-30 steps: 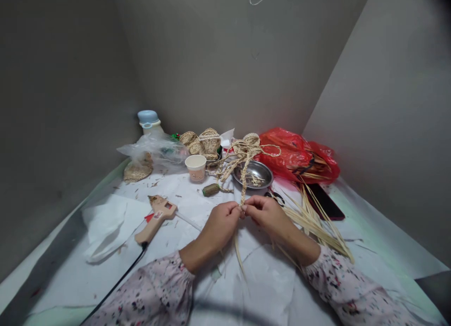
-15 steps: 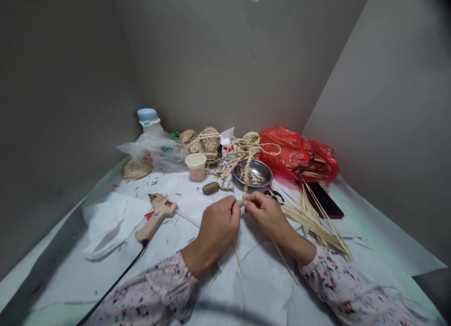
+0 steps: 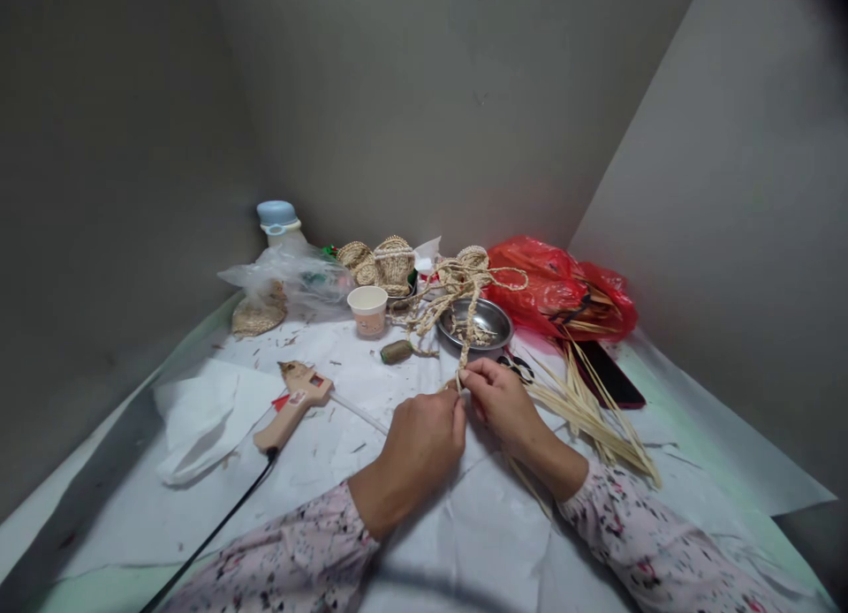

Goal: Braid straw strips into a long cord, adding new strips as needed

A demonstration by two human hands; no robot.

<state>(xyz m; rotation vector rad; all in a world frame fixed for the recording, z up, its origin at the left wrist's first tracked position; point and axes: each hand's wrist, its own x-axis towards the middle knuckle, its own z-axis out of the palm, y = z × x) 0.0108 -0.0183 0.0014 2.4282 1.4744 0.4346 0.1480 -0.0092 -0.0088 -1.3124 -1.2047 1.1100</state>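
A braid of pale straw [image 3: 468, 330] runs from a tangle of braided cord at the back, over the metal bowl [image 3: 500, 339], down to my fingers. At its near end my right hand [image 3: 500, 405] pinches the braid between thumb and forefinger. My left hand [image 3: 427, 436], just below and to the left, is closed on a straw strand at the same end; its fingertips are partly hidden. A loose strand [image 3: 526, 485] trails from beneath my right hand toward me. Black-handled scissors [image 3: 517, 367] lie just beyond my right hand, partly covered.
A glue gun [image 3: 291, 414] with a black cord lies left of my hands. Behind stand a paper cup [image 3: 368, 311], a spool of thread [image 3: 396, 352] and woven straw pieces [image 3: 394, 264]. On the right are loose straw strips [image 3: 596, 427], a phone [image 3: 606, 374] and a red plastic bag [image 3: 536, 277].
My left hand has moved slightly down and right, its fingers curling lower beneath the braid's end. The strand below it no longer shows. My right hand stays nearly in place on the braid.
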